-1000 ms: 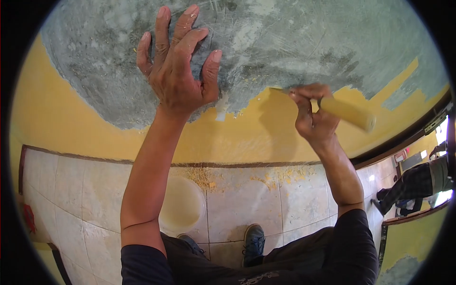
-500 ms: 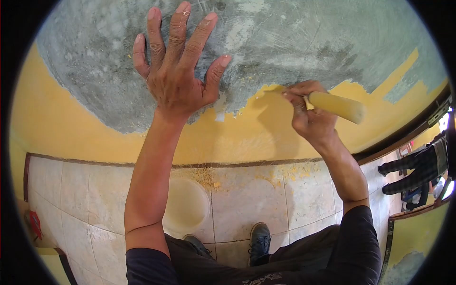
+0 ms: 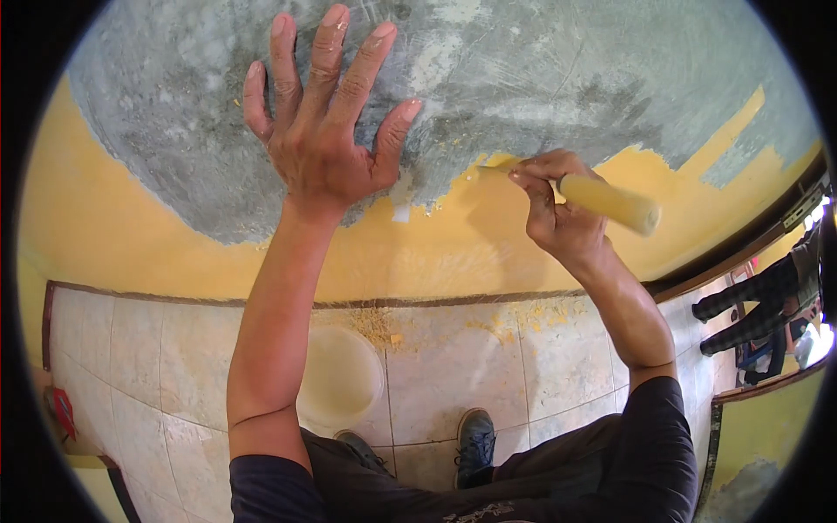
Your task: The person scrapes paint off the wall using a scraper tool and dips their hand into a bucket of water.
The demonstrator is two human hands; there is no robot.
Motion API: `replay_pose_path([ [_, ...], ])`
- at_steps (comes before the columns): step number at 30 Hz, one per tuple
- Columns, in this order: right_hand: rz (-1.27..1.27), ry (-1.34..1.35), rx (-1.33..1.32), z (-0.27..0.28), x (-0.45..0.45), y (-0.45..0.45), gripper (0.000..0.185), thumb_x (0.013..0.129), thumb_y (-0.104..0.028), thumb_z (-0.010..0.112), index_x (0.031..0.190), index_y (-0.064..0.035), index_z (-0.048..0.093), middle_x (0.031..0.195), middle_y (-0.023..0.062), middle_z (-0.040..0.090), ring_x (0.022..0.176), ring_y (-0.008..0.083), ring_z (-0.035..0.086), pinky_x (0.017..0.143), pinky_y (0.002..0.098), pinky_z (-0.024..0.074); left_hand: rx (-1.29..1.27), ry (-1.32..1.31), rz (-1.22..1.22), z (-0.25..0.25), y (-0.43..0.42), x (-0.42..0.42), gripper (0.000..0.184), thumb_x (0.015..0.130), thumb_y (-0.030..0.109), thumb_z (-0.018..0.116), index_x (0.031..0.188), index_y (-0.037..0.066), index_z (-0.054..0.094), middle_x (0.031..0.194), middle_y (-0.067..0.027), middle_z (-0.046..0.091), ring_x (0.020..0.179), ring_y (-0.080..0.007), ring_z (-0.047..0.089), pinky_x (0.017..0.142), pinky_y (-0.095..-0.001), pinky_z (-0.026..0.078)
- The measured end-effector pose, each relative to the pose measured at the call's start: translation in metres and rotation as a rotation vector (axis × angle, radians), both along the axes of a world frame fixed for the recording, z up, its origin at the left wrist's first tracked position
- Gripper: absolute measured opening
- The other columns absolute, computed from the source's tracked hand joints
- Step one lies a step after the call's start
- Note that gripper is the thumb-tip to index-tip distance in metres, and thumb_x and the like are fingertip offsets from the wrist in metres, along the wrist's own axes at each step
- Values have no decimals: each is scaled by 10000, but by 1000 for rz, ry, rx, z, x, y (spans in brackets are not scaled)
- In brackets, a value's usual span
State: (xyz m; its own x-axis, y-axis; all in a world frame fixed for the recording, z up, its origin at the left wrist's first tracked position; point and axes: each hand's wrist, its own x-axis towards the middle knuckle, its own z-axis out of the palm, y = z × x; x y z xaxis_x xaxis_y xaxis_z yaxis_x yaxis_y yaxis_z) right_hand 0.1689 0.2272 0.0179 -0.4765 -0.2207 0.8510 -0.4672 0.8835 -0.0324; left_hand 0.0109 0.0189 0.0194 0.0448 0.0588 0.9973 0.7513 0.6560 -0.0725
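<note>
My left hand lies spread on the grey, bared part of the wall, fingers apart and nothing in them. My right hand is closed around a scraper with a pale yellow handle. The thin blade points left and meets the ragged border between the yellow paint and the grey surface; its tip is partly lost against the wall. A small pale patch shows on the wall between my hands.
A whitish round bucket stands on the tiled floor below my left forearm. Yellow paint flakes lie along the wall's foot. My shoe is close by. At the right, a person's legs show through a doorway; a red object is far left.
My right hand and the scraper have shifted slightly left along the paint edge. My left hand stays in place. The person in the doorway has moved a little.
</note>
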Motion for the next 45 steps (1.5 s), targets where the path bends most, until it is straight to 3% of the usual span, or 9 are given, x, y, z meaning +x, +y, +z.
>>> replay_pose_path([
  [8,30,-26,30,-1,-2,4,175,830,122,679,914,-5,593,831,120,669,807,225,704,675,305,564,17,11,-26,0,1,-1,537,895,512,599,1322,188,640,1408,-68,579,1396,-343,411,1150,-420,124],
  [11,35,98,-222,-2,-6,0,130,790,25,751,791,-46,642,794,65,690,668,219,688,574,323,548,8,8,-13,-1,1,-2,536,895,511,597,1320,189,641,1408,-65,579,1393,-345,415,1150,-423,125],
  [14,11,-2,3,-1,-6,-3,127,788,49,732,793,-43,645,790,70,697,683,215,691,588,322,550,19,2,-23,-1,2,-1,529,898,509,593,1314,187,645,1407,-64,580,1388,-345,421,1149,-424,126],
  [16,88,169,-356,-6,-11,-2,151,741,86,716,794,-41,654,771,93,693,673,226,688,592,327,548,19,4,-20,-1,2,-2,529,897,510,594,1316,191,644,1407,-64,580,1388,-346,421,1149,-426,125],
  [18,10,3,58,-7,-7,0,188,717,96,702,816,-56,656,762,85,689,647,241,684,572,331,547,18,23,-16,1,2,-2,530,895,511,595,1318,194,643,1407,-64,580,1388,-346,422,1149,-428,124],
  [26,-111,43,187,9,3,-9,186,714,80,714,805,-68,645,760,68,681,651,225,680,569,318,548,14,-1,-11,-2,1,0,527,894,501,606,1323,197,640,1413,-69,575,1398,-345,410,1151,-429,126],
  [35,107,89,-119,8,-6,2,177,813,123,660,888,-18,584,794,121,692,734,234,719,605,318,570,6,-1,-8,-1,1,0,528,891,496,611,1322,192,638,1416,-68,572,1402,-342,403,1150,-428,130],
  [38,1,-95,183,10,3,-2,186,814,148,633,911,-4,591,809,129,690,739,240,718,618,328,577,9,-2,4,0,1,1,528,890,496,610,1319,191,641,1416,-67,573,1402,-342,404,1148,-426,130],
  [45,34,60,28,-1,-7,-4,203,764,121,669,875,-37,603,784,96,698,688,227,699,590,312,558,10,-3,4,-1,0,-1,525,880,496,619,1315,202,644,1418,-64,571,1401,-341,405,1147,-423,132],
])
